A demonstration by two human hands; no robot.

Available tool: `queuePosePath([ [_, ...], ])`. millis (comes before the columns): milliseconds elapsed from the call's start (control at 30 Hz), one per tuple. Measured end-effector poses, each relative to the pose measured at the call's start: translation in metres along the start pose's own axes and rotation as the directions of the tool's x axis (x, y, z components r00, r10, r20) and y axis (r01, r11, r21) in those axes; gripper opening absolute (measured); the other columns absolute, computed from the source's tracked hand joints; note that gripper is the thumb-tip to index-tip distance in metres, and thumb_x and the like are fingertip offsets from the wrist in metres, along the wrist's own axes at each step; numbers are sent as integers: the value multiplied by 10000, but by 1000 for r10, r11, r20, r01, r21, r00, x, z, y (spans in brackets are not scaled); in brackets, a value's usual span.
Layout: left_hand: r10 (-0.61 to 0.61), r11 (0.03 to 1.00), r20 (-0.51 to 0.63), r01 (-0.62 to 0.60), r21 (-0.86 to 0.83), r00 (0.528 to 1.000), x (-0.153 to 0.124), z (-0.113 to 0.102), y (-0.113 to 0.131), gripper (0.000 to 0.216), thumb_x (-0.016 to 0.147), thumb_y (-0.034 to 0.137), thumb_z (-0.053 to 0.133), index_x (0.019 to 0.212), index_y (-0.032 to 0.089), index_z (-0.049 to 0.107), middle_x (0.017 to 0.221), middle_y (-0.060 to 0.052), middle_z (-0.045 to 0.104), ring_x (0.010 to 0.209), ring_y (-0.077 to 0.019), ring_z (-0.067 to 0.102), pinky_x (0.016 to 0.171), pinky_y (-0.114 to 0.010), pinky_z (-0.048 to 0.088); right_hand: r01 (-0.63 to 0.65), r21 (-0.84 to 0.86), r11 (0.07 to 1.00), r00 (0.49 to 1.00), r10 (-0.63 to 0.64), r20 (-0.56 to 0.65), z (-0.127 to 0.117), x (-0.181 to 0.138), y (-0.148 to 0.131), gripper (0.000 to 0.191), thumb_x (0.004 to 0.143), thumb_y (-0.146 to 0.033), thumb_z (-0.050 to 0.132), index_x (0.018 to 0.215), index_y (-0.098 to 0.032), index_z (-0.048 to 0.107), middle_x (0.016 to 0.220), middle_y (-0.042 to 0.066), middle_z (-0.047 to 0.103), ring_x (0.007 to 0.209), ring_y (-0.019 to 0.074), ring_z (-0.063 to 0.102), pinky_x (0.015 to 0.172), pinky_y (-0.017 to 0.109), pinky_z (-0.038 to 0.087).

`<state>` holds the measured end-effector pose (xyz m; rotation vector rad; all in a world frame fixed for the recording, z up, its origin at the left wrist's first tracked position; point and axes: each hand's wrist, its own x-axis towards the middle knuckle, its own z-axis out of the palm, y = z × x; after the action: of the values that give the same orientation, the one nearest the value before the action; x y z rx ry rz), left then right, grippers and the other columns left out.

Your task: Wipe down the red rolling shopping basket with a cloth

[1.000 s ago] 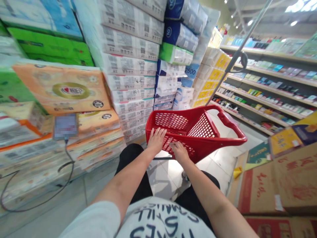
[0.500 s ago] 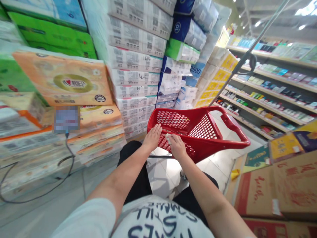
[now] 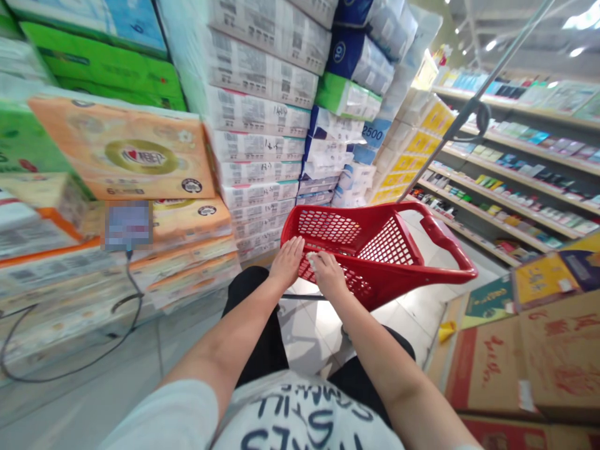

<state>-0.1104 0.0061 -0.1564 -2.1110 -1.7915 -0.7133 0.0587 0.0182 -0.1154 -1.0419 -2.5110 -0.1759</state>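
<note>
A red plastic shopping cart (image 3: pixel 375 265) with perforated walls lies tilted in front of me, its handle to the right. My left hand (image 3: pixel 287 259) grips the rim at the cart's left end, fingers close together over the edge; the thumb is hidden. Just right of it, my right hand (image 3: pixel 329 275) is closed on a crumpled white tissue (image 3: pixel 311 258) and presses it to the cart's near side wall. Most of the tissue is covered by the fingers.
Tall stacks of packaged paper (image 3: pixel 262 119) stand behind the cart. Orange tissue packs (image 3: pixel 140 147) and a cable (image 3: pixel 135 312) are at left. Cardboard boxes (image 3: pixel 492 369) sit at right, below stocked shelves (image 3: pixel 515 169). A metal pole (image 3: pixel 469 112) slants upward.
My right hand has slid a little left along the cart's wall with the tissue, closer to my left hand. The left hand keeps its place on the rim.
</note>
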Motion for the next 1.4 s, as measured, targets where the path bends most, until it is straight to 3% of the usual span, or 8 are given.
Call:
queuePosePath([
  [100, -32, 999, 0, 32, 5, 999, -4, 0, -4, 563, 872, 114, 382, 1433, 152, 351, 1524, -130, 319, 1432, -242, 232, 1150, -437, 275, 7, 11, 1000, 997, -6, -77, 1, 6, -3, 398, 910, -148, 440, 1285, -208, 556, 1200, 112, 548, 1087, 221, 474, 980, 348, 417],
  [200, -102, 994, -41, 103, 23, 994, -8, 1, -7, 574, 869, 125, 422, 1431, 231, 363, 1537, -120, 293, 1442, -276, 191, 1141, -484, 268, -33, -35, 999, 997, 36, 70, 21, -5, 1, 402, 908, -131, 443, 1277, -232, 565, 1137, 96, 582, 1048, 212, 502, 895, 321, 464],
  [300, -86, 996, -55, 87, 14, 995, -12, 3, -12, 587, 865, 131, 418, 1445, 133, 325, 1499, -159, 354, 1436, -269, 213, 1162, -462, 239, -47, -78, 996, 972, 64, 225, 38, -16, 3, 385, 910, -136, 446, 1242, -266, 590, 1073, 80, 608, 1022, 213, 519, 816, 306, 490],
  [400, -53, 998, -56, 54, 13, 997, -15, 4, -16, 591, 863, 113, 371, 1446, 60, 291, 1491, -162, 370, 1432, -245, 230, 1174, -439, 221, 3, -66, 998, 993, 5, 115, 40, -9, -2, 380, 927, -158, 427, 1262, -259, 574, 1163, 95, 581, 1079, 220, 490, 893, 322, 467],
  [900, -115, 992, -26, 116, 50, 993, -14, -4, -6, 607, 875, 125, 394, 1472, 145, 283, 1466, -162, 397, 1423, -287, 247, 1157, -474, 235, 70, -83, 994, 971, -49, 236, 33, -4, 0, 375, 917, -138, 440, 1249, -255, 570, 1083, 73, 597, 1004, 205, 511, 807, 287, 470],
  [1067, -113, 991, -12, 114, 66, 994, -7, -10, 0, 614, 862, 94, 415, 1433, 315, 366, 1447, -122, 416, 1416, -293, 266, 1147, -518, 235, -44, -83, 996, 988, 55, 141, 22, -35, 22, 376, 936, -160, 426, 1280, -228, 560, 1173, 90, 585, 1068, 213, 491, 898, 307, 446],
  [1167, -122, 991, -36, 124, 46, 992, -4, -5, 8, 576, 858, 101, 414, 1421, 226, 390, 1486, -144, 364, 1437, -303, 198, 1145, -529, 243, -69, -67, 995, 976, 81, 204, 10, -47, 33, 347, 915, -140, 454, 1208, -232, 615, 1117, 81, 610, 1040, 217, 509, 847, 299, 473],
  [1400, -87, 996, -53, 88, 19, 995, 3, 2, 28, 617, 830, 63, 388, 1442, 96, 319, 1442, -214, 406, 1420, -308, 245, 1120, -498, 313, -126, -39, 991, 992, 125, -16, -11, -55, 51, 358, 923, -136, 447, 1238, -205, 603, 1206, 91, 582, 1086, 213, 495, 947, 305, 440],
])
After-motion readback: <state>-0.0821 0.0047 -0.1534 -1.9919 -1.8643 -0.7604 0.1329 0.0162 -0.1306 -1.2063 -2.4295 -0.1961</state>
